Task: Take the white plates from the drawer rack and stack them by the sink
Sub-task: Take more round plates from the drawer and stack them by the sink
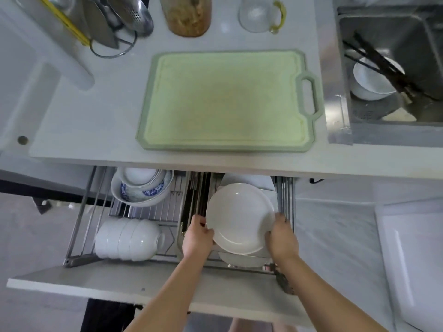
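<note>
1. The top plate [240, 218] sits lower centre of the frame, over the right bay of the open drawer rack [79, 226], gripped by both hands.
2. The left hand [197, 238] pinches the plate's left rim, thumb on the upper face and fingers curled beneath; the right hand [282, 238] clasps the right rim the same way. Holding opposite edges probably keeps the plate level and steady while it comes clear of the wires.
3. More plates [247, 180] stand behind it and one edge shows below, so several appear left to fetch.
4. No stack stands yet near the sink [374, 32] at upper right; the counter strip between the board [225, 99] and the sink looks the likely spot.
5. Bowls [127, 238] fill the rack's left bay, stored on their sides, likely to drain.
6. Hard to tell: how many plates lie under the held one, since it and the hands cover them; the fingertips beneath the rim are hidden; the rack's rear is cut off by the counter edge.
</note>
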The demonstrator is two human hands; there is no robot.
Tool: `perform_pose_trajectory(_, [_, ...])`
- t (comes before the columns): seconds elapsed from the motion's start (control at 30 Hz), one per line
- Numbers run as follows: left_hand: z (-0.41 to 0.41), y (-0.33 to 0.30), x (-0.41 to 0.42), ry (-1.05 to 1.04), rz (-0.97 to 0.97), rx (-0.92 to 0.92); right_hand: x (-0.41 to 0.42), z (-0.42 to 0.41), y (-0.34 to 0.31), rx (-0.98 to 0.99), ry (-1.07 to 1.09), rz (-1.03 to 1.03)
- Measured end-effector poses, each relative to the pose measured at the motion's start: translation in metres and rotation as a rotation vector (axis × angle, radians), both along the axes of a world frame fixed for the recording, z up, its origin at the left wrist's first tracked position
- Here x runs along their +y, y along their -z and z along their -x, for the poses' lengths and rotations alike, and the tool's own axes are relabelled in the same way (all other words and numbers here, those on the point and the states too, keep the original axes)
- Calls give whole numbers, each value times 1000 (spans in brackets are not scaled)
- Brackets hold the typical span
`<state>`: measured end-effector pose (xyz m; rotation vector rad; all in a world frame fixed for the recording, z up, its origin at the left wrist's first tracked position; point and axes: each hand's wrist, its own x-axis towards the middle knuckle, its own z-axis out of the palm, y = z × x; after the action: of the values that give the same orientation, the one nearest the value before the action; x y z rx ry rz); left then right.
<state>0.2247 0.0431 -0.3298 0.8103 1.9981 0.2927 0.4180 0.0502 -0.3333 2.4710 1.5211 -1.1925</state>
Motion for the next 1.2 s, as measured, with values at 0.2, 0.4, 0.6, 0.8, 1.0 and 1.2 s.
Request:
perform_pose_trajectory(0.2, [-5,-50,-9,1,-63,-32,-10,-19,-45,92,11,-39])
perform_pose_trajectory(0.4, [-34,-92,-17,77,-106,-78,-25,-56,-85,278,186,-137])
perform_pose_trajectory(0.6, [-95,-128,-15,153,-161,-94,-44,-118,-119,523,476,-193])
perform_pose_trajectory(0.8, [-189,-163,-11,244,-254,-169,-59,-209,-159,606,638,-330])
perform_pose_trajectory(1.0, [-299,-189,4,298,-373,-210,-70,-315,-196,674,716,-443])
perform_pose_trajectory(1.2, [-402,-214,25,274,-414,-299,-61,-409,-232,703,785,-533])
